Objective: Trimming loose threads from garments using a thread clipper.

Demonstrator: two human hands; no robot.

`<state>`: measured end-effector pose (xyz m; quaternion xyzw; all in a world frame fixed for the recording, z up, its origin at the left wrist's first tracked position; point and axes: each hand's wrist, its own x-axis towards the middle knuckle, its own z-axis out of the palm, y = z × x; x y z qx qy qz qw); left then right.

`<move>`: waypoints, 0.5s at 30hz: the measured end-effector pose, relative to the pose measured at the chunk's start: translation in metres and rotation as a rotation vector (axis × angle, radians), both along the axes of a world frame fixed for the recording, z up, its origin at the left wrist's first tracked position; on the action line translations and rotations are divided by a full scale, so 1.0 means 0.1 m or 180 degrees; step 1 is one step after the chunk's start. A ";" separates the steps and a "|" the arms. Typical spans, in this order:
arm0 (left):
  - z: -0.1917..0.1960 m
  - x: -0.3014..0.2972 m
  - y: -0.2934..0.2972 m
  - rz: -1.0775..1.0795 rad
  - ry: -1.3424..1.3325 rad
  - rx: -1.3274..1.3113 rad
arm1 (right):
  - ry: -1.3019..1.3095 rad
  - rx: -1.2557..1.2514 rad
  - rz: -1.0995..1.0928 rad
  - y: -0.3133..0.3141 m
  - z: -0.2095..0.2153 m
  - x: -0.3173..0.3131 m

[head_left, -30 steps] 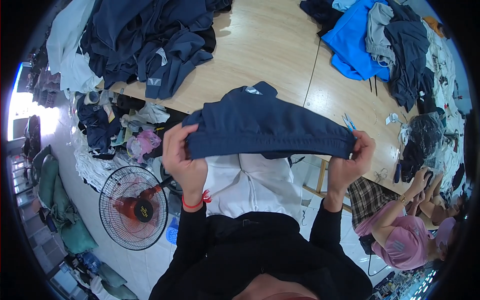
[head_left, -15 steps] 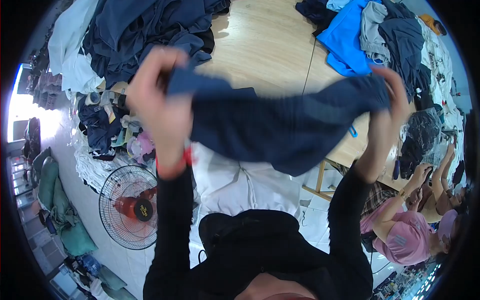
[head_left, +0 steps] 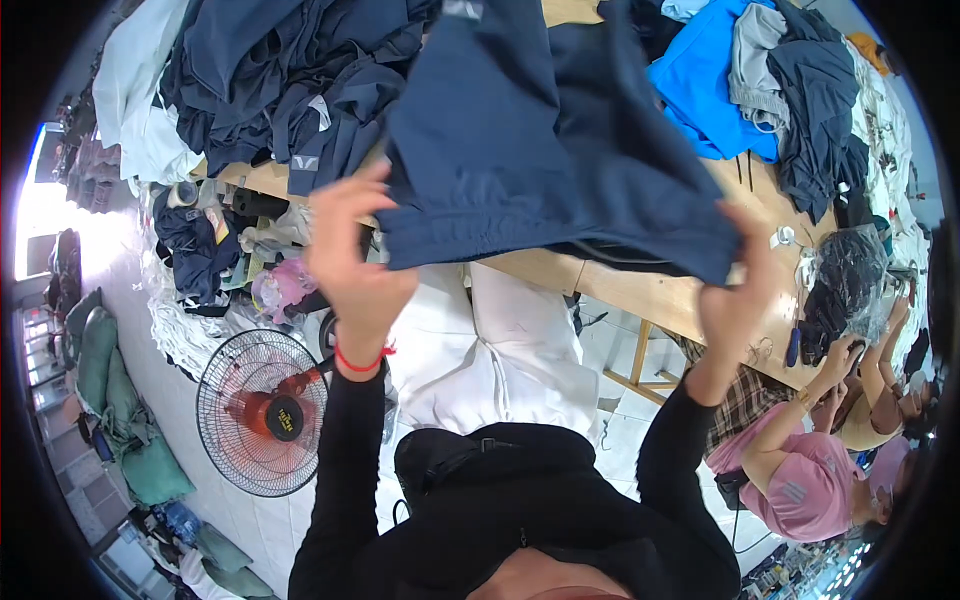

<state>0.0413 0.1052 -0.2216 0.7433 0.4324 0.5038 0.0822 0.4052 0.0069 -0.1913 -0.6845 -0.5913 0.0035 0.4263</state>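
Note:
A pair of navy shorts [head_left: 490, 150] with a gathered elastic waistband is stretched out in front of me over the table edge. The waistband lies toward me, and the legs spread away across the table. My left hand [head_left: 360, 255], with a red string at its wrist, grips the waistband's left end. At the other end, my right hand [head_left: 735, 300] is closed on the waistband's corner. That hand is slightly blurred, and the cloth hides part of its fingers. Just left of the shorts lies a heap of dark navy garments [head_left: 270, 90].
Blue cloth [head_left: 705, 85] and grey garments [head_left: 757, 60] lie on the wooden table [head_left: 640, 290] at right. A standing fan [head_left: 262, 412] is at my left. Two people sit at right, one in a pink shirt [head_left: 810, 480]. Clear plastic wrap [head_left: 855, 260] lies near them.
The shorts were bunched and blurred between my raised hands. Now they are spread out flat, legs away from me. My left hand has come down and right; my right hand is lower and further left.

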 end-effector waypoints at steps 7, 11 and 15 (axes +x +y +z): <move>-1.24 -0.11 -0.67 -0.0467 0.0988 -0.1828 | -0.0210 -0.2292 0.0626 -0.59 -1.22 -0.06; -1.19 0.01 -0.66 -0.0394 0.0750 -0.2008 | 0.0152 -0.1993 0.0816 -0.49 -1.33 0.09; -1.38 0.07 -0.56 -0.0170 -0.0260 -0.2419 | 0.0594 -0.1150 0.0637 -0.22 -1.71 0.20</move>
